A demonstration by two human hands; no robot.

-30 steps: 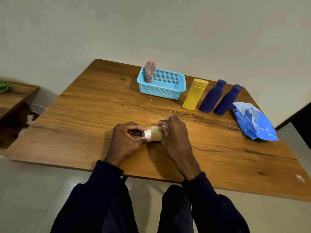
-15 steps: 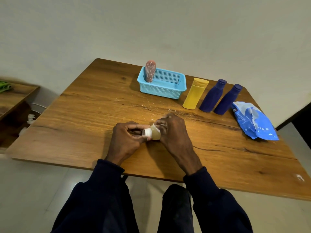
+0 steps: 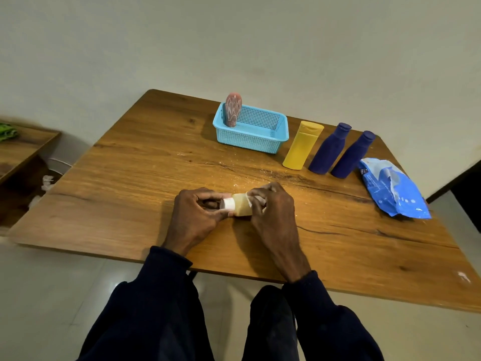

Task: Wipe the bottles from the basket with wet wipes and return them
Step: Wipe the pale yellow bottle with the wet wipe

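A small tan bottle [image 3: 242, 207] with a white cap lies sideways between my hands above the table's near middle. My left hand [image 3: 194, 217] pinches its capped end. My right hand [image 3: 272, 212] wraps a white wet wipe [image 3: 250, 199] around its other end. At the back stands the light blue basket [image 3: 263, 138], with a pink patterned bottle [image 3: 233, 109] upright in its left corner. Right of the basket stand a yellow bottle [image 3: 302, 145] and two dark blue bottles [image 3: 329, 149] [image 3: 352, 155]. A blue wet wipe pack [image 3: 393, 188] lies at the right.
The wooden table [image 3: 130, 183] has its near edge just in front of my sleeves. A lower wooden shelf [image 3: 18, 149] with something green on it stands at the left. A wall runs close behind the table.
My right hand has slid slightly right along the bottle with the wipe, so more of the tan body shows. My left hand keeps its hold on the cap end.
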